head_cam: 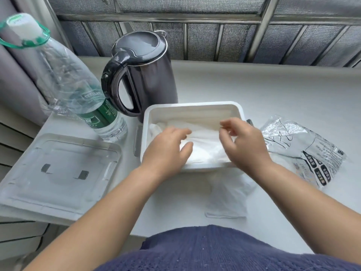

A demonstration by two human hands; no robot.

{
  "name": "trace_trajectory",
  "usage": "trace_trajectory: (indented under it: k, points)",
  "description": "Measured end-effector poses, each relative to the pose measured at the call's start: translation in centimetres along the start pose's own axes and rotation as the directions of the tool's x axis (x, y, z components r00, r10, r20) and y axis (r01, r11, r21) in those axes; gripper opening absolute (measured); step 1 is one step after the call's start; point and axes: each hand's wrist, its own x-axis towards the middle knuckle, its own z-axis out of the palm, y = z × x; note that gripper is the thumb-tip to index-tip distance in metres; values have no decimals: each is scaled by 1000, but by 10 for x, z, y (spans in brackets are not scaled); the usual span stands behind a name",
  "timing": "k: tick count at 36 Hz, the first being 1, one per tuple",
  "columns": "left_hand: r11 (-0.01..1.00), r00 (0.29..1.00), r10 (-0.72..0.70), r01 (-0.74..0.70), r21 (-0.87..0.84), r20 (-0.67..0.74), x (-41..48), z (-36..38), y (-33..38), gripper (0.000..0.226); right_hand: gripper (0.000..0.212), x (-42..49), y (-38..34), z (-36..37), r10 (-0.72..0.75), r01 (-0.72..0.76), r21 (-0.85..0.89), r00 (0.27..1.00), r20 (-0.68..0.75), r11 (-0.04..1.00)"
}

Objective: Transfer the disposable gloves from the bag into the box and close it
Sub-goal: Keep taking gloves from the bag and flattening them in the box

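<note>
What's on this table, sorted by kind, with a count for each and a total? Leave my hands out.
Kettle: 1
Water bottle: 1
Box: 1
Lid: 1
Bag: 1
Glove pile in the box: 1
Loose glove in front of the box: 1
Total: 7

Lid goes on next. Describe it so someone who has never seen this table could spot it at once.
Start at the dark kettle at the back of the table, with the white box just in front of it. Left of the box, in front of the big water bottle, the lid lies flat. It alone is a clear, shallow rectangle with two small dark patches.
</note>
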Motion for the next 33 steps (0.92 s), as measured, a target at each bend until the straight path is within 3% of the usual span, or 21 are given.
trace_trajectory:
  k: [2, 5, 7, 9, 11, 13, 16, 18, 20, 22, 24, 26, 29, 31, 33]
  points:
    - [989, 988, 65, -82, -124, -137, -15, 7, 10, 27, 16, -18, 3, -4, -40, 48, 49, 987, -154, 998]
    - [961, 954, 190, -229, -156, -234, -38, 23, 25, 22, 7, -48, 14, -11, -64, 85, 82, 971, -229, 993]
    - [943, 946, 253, -288, -166, -200, -54, 35, 31, 21, 6, -68, 22, -15, -66, 89, 100, 975, -211, 991]
    - [946, 963, 267, -271, -176, -49, -67, 47, 38, 24, 16, -86, 33, -16, -53, 66, 94, 990, -131, 993]
    - [979, 973, 160, -135, -150, 166, -77, 59, 43, 26, 24, -104, 46, -15, -17, 15, 65, 999, 31, 998]
    - [999, 930, -29, 39, -22, 366, -83, 77, 38, 37, 33, -117, 57, -14, 37, -36, -7, 951, 308, 999]
    - [955, 841, -267, 297, 12, 471, -91, 100, 27, 53, 56, -134, 72, -9, 86, 39, -167, 728, 680, 985]
    - [817, 775, -361, 531, -225, 518, -98, 109, 23, 52, 51, -139, 74, -6, 116, 159, -288, 658, 744, 944]
    - [595, 704, -380, 683, -424, 600, -105, 113, 26, 47, 29, -142, 74, -5, 105, 250, -358, 673, 733, 899]
    - [493, 668, -380, 732, -471, 640, -110, 113, 27, 35, 21, -144, 76, -5, 78, 279, -375, 704, 706, 884]
    - [445, 651, -357, 749, -491, 670, -113, 110, 29, 24, 21, -143, 74, -7, 108, 180, -329, 712, 693, 927]
    - [422, 634, -327, 761, -492, 700, -114, 107, 32, 18, 16, -139, 66, -13, 154, -37, -185, 727, 669, 982]
    - [446, 654, -351, 746, -494, 670, -111, 103, 42, 20, 15, -133, 54, -22, 191, -232, -16, 758, 624, 973]
    - [431, 726, -379, 687, -585, 573, -107, 101, 46, 21, 15, -127, 48, -31, 262, -416, 111, 735, 625, 903]
    - [448, 808, -401, 585, -677, 432, -105, 96, 47, 23, 16, -118, 38, -41, 265, -601, 325, 687, 676, 730]
